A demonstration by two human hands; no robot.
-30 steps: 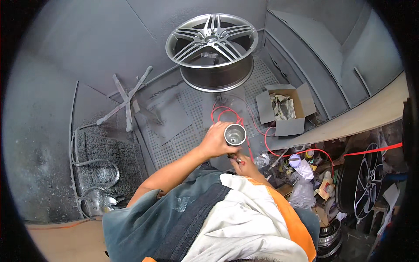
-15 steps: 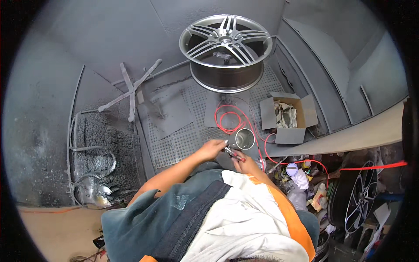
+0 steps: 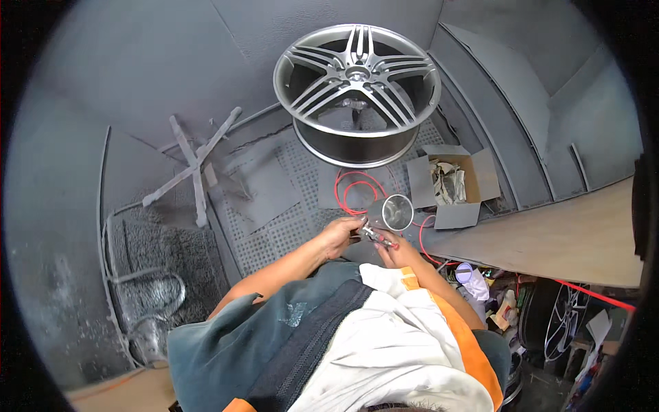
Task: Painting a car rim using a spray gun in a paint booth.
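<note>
In front of my body I hold a silver spray gun (image 3: 371, 234) with red knobs. A round, open-topped cup (image 3: 397, 213) sits at the gun, its wide rim turned toward me. My left hand (image 3: 340, 237) is closed at the gun's front end, thumb on the metal. My right hand (image 3: 396, 255) is wrapped round the gun from the other side; its fingers are partly hidden. Beyond the hands, a silver multi-spoke car wheel rim (image 3: 357, 77) rests raised on a stand that its barrel mostly hides.
A red hose (image 3: 338, 192) lies coiled on the perforated floor (image 3: 247, 237). The open cardboard box (image 3: 456, 216) holds crumpled paper. At left stands a grey-coated crossed frame (image 3: 198, 162). Bottles and clutter (image 3: 506, 310) crowd the lower right, near another wheel (image 3: 564, 323).
My view has shifted closer to the wheel rim, which looks larger. The spray gun and both hands sit slightly farther right, and more of the cup's inside faces me.
</note>
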